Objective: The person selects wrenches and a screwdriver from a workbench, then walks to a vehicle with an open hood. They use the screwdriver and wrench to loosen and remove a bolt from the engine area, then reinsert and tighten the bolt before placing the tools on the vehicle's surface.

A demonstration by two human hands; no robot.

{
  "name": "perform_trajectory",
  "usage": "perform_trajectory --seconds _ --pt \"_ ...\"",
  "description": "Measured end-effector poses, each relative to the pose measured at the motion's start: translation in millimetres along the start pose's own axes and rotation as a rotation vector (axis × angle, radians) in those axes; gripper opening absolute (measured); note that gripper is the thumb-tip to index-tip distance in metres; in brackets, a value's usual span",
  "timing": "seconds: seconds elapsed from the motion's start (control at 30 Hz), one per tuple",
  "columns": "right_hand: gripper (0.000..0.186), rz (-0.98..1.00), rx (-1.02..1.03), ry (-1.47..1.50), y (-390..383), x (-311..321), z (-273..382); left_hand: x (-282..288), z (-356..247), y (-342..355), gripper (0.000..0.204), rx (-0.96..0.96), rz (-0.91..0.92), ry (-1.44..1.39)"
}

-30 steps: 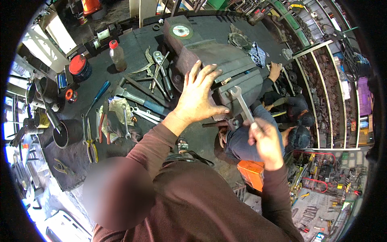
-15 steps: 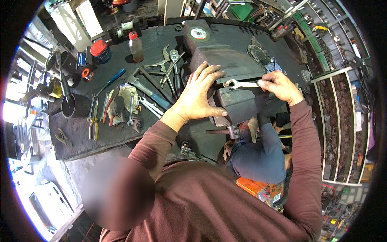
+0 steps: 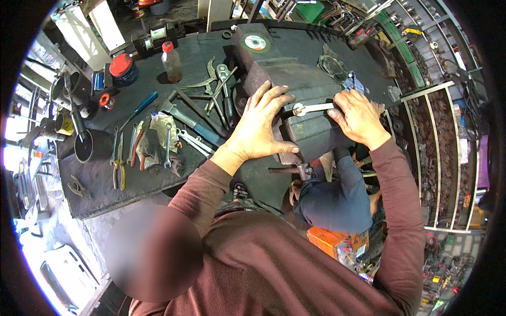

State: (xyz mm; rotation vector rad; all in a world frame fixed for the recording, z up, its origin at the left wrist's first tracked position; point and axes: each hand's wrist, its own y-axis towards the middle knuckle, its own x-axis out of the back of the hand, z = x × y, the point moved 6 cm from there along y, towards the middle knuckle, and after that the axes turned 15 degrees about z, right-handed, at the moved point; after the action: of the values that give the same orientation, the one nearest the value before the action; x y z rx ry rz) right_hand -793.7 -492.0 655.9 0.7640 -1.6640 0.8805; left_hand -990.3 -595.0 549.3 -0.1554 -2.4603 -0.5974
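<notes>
My right hand [image 3: 361,120] is closed around a combination wrench [image 3: 318,107]. The wrench lies across the top of a large dark bench vise [image 3: 311,138], pointing left. Its open end meets a small fastener at the jaws, though how well it is seated I cannot make out. Fingers spread and thumb apart, my left hand [image 3: 258,125] rests against the left side of the vise, just left of the wrench's head. Below the jaws sticks out the vise's screw handle [image 3: 287,170].
On the bench left of the vise lie a hammer [image 3: 192,124], a ratchet [image 3: 225,87], pliers [image 3: 120,168] and several wrenches. A bottle [image 3: 171,63] and a red-lidded tub [image 3: 124,69] stand behind. A person in blue [image 3: 334,192] is low beside the bench, near an orange box [image 3: 324,241].
My right hand has shifted slightly left, and the wrench's head sits a little further left on the vise. My left hand keeps its place. The whole view has turned slightly.
</notes>
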Motion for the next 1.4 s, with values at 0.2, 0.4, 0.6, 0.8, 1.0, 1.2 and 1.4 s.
perform_trajectory --seconds 0.2,0.4,0.6,0.8,1.0,1.2,1.4 --pt "0.033 0.047 -0.039 -0.132 2.8 -1.6 -0.7 1.0 -3.3 0.0 0.113 0.02 0.005 -0.001" --pt "0.036 0.212 -0.181 -0.066 -4.0 -5.9 9.7 6.0 -4.5 -3.2 0.111 0.058 0.027 0.025" --pt "0.041 0.195 -0.141 -0.129 -11.8 -2.4 7.1 1.9 -7.6 -0.7 0.111 0.059 0.062 -0.004" --pt "0.05 0.282 -0.222 -0.03 -11.2 3.6 2.4 1.1 -8.6 4.2 0.112 0.035 0.081 0.055" --pt "0.042 -0.226 -0.358 0.376 -62.3 38.6 19.7 27.9 9.0 -12.1 0.085 -0.052 0.056 -0.147" --pt "0.034 0.389 -0.175 1.349 -92.5 -156.2 178.5 51.6 -41.7 5.2 0.04 0.06 -0.014 -0.174" --pt "0.044 0.071 0.246 1.34 44.4 -164.4 206.2 20.5 -55.6 23.7 0.026 0.176 -0.183 0.034"
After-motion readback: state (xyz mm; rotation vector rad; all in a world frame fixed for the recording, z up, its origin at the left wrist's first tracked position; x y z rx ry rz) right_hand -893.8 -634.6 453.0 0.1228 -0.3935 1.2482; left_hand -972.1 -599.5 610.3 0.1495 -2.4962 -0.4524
